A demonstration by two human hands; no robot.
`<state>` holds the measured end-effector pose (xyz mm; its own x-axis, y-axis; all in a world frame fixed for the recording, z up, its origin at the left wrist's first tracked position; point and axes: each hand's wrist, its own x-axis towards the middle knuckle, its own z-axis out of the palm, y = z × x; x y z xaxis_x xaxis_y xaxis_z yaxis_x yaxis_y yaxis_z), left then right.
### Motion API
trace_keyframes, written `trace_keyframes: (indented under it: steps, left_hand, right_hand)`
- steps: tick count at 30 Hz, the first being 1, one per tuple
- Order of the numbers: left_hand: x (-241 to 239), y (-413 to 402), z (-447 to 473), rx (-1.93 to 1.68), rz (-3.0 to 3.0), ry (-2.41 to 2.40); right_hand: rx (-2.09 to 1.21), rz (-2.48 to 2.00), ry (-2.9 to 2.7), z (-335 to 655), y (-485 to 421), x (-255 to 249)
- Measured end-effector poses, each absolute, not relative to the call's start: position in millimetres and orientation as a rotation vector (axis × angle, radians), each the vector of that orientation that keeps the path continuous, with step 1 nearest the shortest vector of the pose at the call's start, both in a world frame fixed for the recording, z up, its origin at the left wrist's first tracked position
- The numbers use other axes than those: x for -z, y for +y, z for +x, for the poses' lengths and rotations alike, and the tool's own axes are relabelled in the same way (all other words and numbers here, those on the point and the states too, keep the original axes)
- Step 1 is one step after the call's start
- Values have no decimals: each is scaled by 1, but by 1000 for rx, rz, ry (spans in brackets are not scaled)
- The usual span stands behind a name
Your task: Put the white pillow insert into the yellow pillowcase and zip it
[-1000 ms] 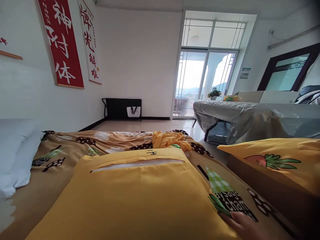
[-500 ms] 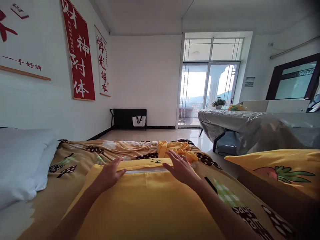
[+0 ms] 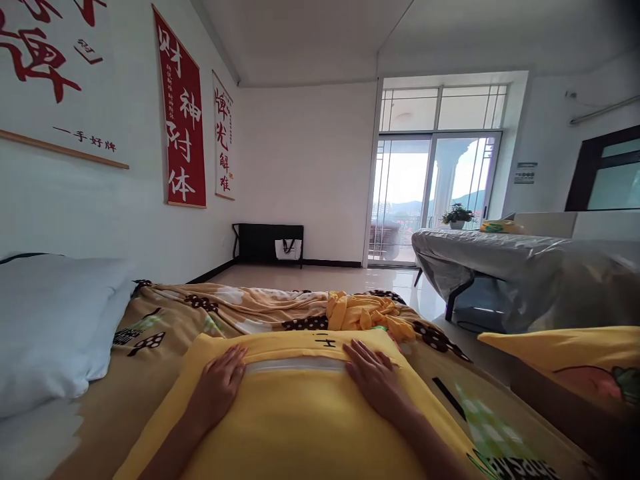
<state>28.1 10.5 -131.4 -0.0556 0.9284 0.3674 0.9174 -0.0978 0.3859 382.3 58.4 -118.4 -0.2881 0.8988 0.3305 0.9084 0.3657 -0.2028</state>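
Half a second before, your hands were only arriving at the far edge of the yellow pillow. A second before, just your right hand showed, down at the pillow's near corner. At this moment both lay palm down on its top. Your left hand and right hand each had open, slightly spread fingers pressed flat and gripped nothing. They sat at either end of the white strip showing in the pillow's opening. Your view had also lifted and swung left since then.

The yellow pillow lay on the patterned blanket straight in front of you. A crumpled yellow cloth sat just beyond its far edge, and a white pillow lay to the left. A second yellow pillow with a carrot print was at the right, near the grey-covered table. Nothing stood between your hands and the pillow.

The red banner read 财神附体, and the wide banner on the left carried 一手好牌. A small black mark like an H sat on the pillow's far edge. The white banner had red characters I couldn't read surely.
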Motion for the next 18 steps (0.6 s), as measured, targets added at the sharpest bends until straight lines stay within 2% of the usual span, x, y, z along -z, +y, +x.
trace_keyframes:
  steps: [5, 8, 11, 18]
  left_hand:
    - [144, 14, 17, -1130, 2067, 2025]
    - [146, 17, 14, -1332, 1891, 1975]
    - [146, 19, 13, -1502, 1801, 1886]
    - [144, 17, 3, -1683, 1567, 1671]
  right_hand:
    - [36, -1708, -2166, 425, 67, 136]
    - [289, -1906, -1992, 432, 65, 135]
    - [522, -1770, -1962, 404, 50, 113]
    - [-59, -884, -2588, 248, 3, 64]
